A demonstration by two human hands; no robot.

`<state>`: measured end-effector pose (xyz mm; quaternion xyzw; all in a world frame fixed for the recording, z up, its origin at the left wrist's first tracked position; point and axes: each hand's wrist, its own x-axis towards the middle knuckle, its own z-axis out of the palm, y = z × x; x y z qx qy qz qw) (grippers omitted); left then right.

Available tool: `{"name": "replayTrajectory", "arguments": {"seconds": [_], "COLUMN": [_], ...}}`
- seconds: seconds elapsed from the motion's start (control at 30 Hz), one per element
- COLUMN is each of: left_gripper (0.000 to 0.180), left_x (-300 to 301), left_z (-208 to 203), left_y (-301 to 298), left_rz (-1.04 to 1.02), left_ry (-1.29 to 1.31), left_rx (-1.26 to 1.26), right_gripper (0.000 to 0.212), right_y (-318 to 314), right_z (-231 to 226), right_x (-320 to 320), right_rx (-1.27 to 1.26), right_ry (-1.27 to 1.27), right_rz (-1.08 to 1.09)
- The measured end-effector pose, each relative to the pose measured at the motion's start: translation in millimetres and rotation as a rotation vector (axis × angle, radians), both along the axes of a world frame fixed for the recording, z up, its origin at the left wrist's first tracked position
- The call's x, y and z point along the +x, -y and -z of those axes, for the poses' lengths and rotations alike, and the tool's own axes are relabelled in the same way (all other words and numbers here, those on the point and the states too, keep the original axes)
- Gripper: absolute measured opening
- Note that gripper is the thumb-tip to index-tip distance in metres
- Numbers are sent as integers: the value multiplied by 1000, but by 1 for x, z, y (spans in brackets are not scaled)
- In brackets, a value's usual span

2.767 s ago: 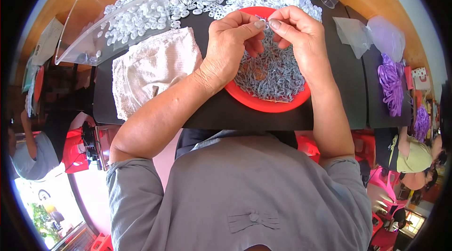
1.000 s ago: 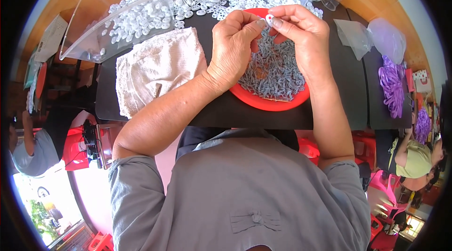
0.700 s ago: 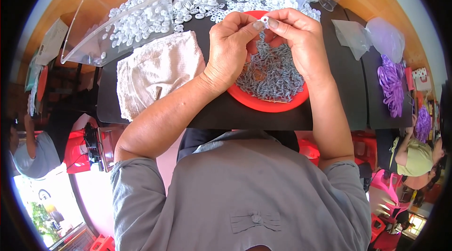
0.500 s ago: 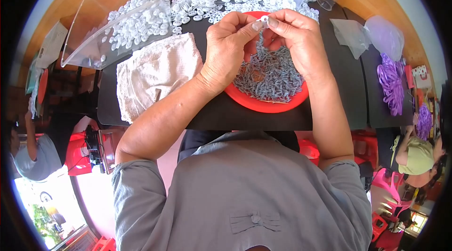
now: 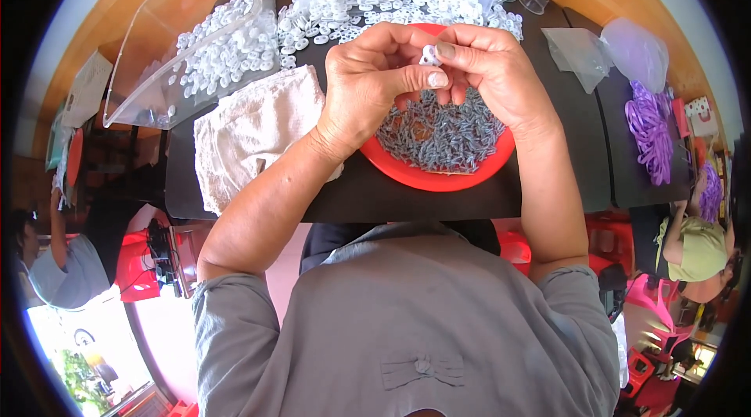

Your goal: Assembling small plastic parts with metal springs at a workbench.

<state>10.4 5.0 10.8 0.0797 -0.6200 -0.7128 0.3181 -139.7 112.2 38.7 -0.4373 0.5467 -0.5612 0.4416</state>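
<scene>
Left hand [image 5: 360, 84] has its thumb lower and nearer than in the earlier view, where the thumb tip meets the small white piece [image 5: 429, 55]. Current position: the piece sits between the two hands, above the far part of the red bowl [image 5: 438, 182], with dark openings facing up. Right hand [image 5: 504, 77] appears to pinch its right edge between thumb and forefinger. Left fingers are curled beside it; whether they bear any load cannot be told. Principal hazard: with the left thumb off the piece, hold seems to depend on the right fingertips alone. A slack or off-centre pinch could let the smooth-looking piece rotate or slip. Consequence: it could drop among the grey pieces [image 5: 442, 135] in the bowl. Secondary hazard: a leftward sweep of the left forearm could drag the folded cloth [image 5: 258, 124], which lies close beside it on the table [image 5: 567, 174].
</scene>
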Motion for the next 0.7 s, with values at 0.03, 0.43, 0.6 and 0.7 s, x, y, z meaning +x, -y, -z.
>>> {"name": "replayTrajectory", "arguments": {"seconds": [0.03, 0.43, 0.6, 0.7], "left_gripper": [24, 17, 17, 17], "left_x": [1, 5, 6, 7], "left_z": [-2, -6, -6, -5], "left_y": [-1, -9, -8, -7], "left_rz": [1, 105, 109, 105], "left_ry": [-16, -189, -191, -199], "left_rx": [-14, 48, 72, 66], "right_gripper": [22, 27, 26, 24], "right_y": [0, -3, -2, -1], "right_z": [0, 3, 5, 10], "right_x": [0, 10, 15, 16], "right_rx": [-2, -47, -110, -145], "right_ry": [0, 98, 144, 255], "right_rz": [2, -59, -76, -99]}}
